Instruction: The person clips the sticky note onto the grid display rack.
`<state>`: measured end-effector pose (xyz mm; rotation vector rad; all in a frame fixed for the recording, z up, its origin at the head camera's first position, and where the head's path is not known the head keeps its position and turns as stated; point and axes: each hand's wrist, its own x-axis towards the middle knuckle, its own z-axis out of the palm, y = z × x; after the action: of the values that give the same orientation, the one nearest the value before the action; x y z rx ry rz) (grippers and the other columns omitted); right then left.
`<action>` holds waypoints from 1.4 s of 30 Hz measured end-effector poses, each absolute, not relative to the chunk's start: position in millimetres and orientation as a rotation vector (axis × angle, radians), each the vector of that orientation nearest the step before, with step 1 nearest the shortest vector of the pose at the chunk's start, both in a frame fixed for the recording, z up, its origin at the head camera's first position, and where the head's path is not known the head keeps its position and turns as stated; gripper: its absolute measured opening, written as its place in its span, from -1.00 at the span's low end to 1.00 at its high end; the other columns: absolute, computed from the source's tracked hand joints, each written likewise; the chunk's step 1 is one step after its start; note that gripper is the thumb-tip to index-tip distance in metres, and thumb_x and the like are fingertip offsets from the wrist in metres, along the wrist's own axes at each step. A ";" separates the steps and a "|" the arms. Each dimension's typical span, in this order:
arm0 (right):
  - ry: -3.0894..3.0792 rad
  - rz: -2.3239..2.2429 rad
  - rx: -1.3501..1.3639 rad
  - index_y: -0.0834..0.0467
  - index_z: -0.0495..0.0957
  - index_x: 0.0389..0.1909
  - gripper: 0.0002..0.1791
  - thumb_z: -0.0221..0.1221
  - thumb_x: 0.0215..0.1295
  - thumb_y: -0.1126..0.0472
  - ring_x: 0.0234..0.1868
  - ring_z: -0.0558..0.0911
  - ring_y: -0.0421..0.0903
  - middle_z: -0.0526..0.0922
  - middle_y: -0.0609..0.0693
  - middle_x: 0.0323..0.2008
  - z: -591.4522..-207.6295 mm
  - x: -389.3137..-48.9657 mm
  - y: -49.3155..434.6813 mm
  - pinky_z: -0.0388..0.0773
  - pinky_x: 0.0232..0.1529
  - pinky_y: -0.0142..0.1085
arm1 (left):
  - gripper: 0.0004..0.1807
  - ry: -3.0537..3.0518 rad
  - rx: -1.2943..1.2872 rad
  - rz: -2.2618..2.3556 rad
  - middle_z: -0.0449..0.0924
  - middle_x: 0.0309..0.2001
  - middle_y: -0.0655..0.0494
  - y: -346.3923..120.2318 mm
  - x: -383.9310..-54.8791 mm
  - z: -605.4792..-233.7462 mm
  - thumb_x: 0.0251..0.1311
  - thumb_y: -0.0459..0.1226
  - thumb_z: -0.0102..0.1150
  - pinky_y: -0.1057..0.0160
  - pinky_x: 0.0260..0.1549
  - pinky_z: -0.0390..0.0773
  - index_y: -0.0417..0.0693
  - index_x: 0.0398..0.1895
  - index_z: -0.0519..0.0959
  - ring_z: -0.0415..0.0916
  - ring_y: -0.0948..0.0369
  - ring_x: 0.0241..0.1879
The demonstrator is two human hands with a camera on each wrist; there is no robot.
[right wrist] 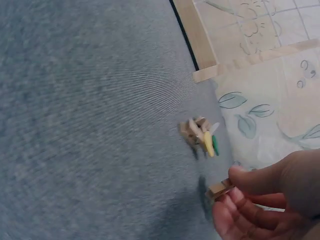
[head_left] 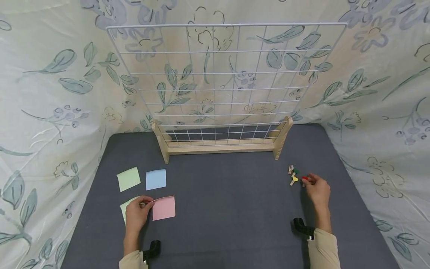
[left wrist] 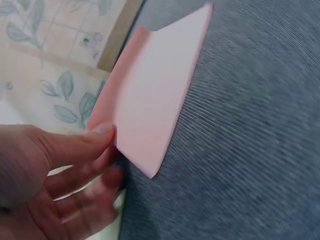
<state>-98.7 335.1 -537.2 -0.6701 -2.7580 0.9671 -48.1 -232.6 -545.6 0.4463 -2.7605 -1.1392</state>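
Note:
My left hand pinches the upper left corner of a pink paper note between thumb and finger. In the left wrist view the note is tilted up and bent along one side. Behind that hand a green note is partly hidden; another green note and a blue note lie just beyond. At the right, my right hand pinches a small wooden clothespin with a red piece on it. Beside it lies a small cluster of clothespins, with yellow and green pieces showing.
A white wire grid stands upright in a wooden base at the back of the dark tabletop. Floral cloth surrounds the table at the back and both sides.

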 end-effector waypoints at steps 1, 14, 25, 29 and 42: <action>-2.761 0.966 -0.663 0.50 0.49 0.09 -0.61 0.17 0.38 0.28 -0.16 0.57 0.33 0.61 0.44 -0.14 -535.8 -98.7 335.0 0.51 -0.18 0.16 | -0.94 -2.755 0.457 -1.211 0.64 -0.47 -0.11 -232.9 -48.5 -545.4 0.12 -0.50 0.33 0.39 -0.66 0.49 -0.34 -0.35 0.65 0.49 0.22 -0.56; -2.644 0.986 -0.494 0.38 0.68 -0.10 -0.73 0.29 0.29 0.25 -0.26 0.65 0.19 0.69 0.34 -0.20 -511.8 -107.1 314.0 0.39 -0.57 -0.51 | -0.83 -2.491 0.549 -1.876 0.69 -0.30 -0.23 -227.8 -58.8 -539.3 0.25 -0.50 0.21 0.18 -0.51 0.74 -0.46 -0.13 0.56 0.67 0.22 -0.48; -2.629 1.047 -0.269 0.34 0.71 -0.15 -0.75 0.35 0.22 0.26 -0.32 0.71 0.13 0.73 0.26 -0.26 -499.0 -135.0 268.5 0.52 -0.50 -0.44 | -0.75 -2.346 0.495 -2.013 0.71 -0.27 -0.13 -219.8 -79.3 -522.0 0.28 -0.42 0.21 0.24 -0.30 0.74 -0.48 -0.07 0.54 0.69 0.30 -0.38; -2.657 1.088 -0.161 0.33 0.71 -0.15 -0.77 0.33 0.24 0.26 -0.32 0.70 0.12 0.74 0.24 -0.27 -492.2 -144.1 249.0 0.58 -0.43 -0.30 | -0.73 -2.321 0.450 -1.999 0.70 -0.25 -0.20 -214.7 -86.6 -517.0 0.29 -0.41 0.21 0.22 -0.32 0.74 -0.50 -0.06 0.56 0.69 0.29 -0.39; -2.664 1.175 0.164 0.33 0.70 -0.13 -0.77 0.31 0.25 0.28 -0.28 0.71 0.10 0.74 0.21 -0.27 -470.5 -169.7 202.2 0.68 -0.24 -0.01 | -0.72 -2.295 0.335 -1.944 0.63 -0.17 -0.32 -195.3 -115.0 -495.0 0.30 -0.31 0.23 0.16 -0.38 0.75 -0.39 -0.07 0.60 0.69 0.19 -0.46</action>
<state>-169.7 202.2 -470.5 0.1644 -2.6644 1.1749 -115.0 -195.3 -495.0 0.3352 -2.2946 -1.9442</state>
